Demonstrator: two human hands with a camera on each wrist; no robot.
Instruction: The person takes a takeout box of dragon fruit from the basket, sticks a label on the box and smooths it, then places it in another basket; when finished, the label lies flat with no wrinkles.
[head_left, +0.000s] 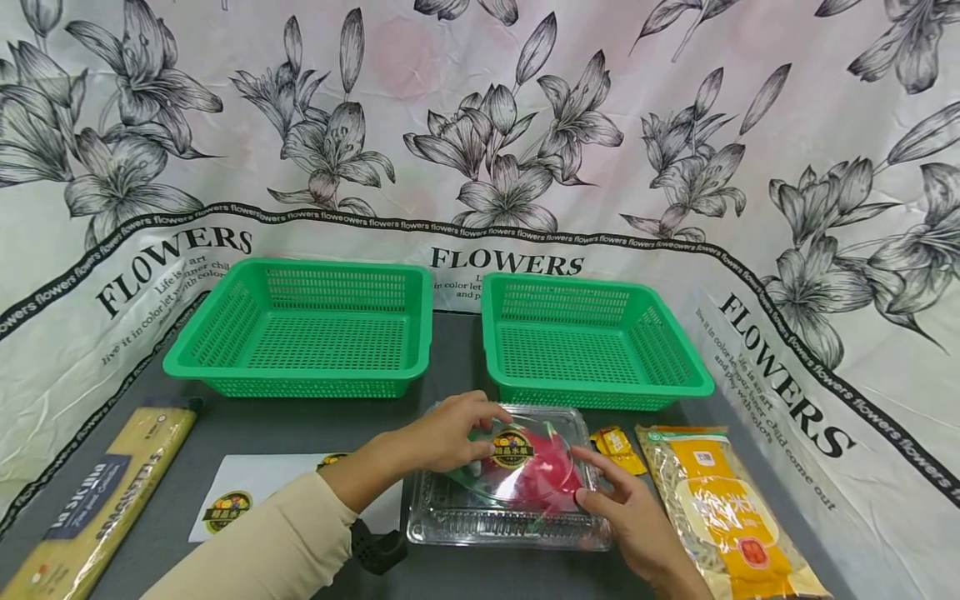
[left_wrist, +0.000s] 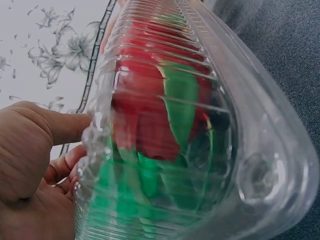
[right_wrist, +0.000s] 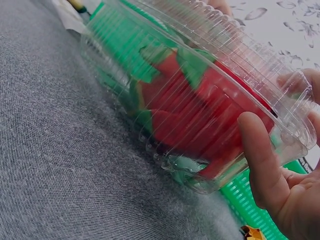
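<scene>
A clear plastic clamshell box [head_left: 517, 527] lies on the table with a red dragon fruit [head_left: 546, 471] inside, its green scales showing in both wrist views. On its lid is a round black-and-gold sticker [head_left: 512, 450]. My left hand [head_left: 457, 433] reaches over the lid, thumb and fingers touching around the sticker. In the left wrist view the thumb [left_wrist: 65, 127] meets the ribbed plastic; the other fingers are partly hidden. My right hand [head_left: 637, 517] grips the box's right end, its thumb [right_wrist: 257, 150] against the side and its fingers over the lid.
Two green baskets [head_left: 300, 387] [head_left: 600, 396] stand behind the box. A white sticker sheet [head_left: 270, 479] lies partly beneath the left arm. Spaghetti [head_left: 112, 492] lies far left; a small yellow packet [head_left: 618, 450] and a yellow-labelled bag [head_left: 723, 508] lie right. A black strap [head_left: 378, 550] circles the left wrist.
</scene>
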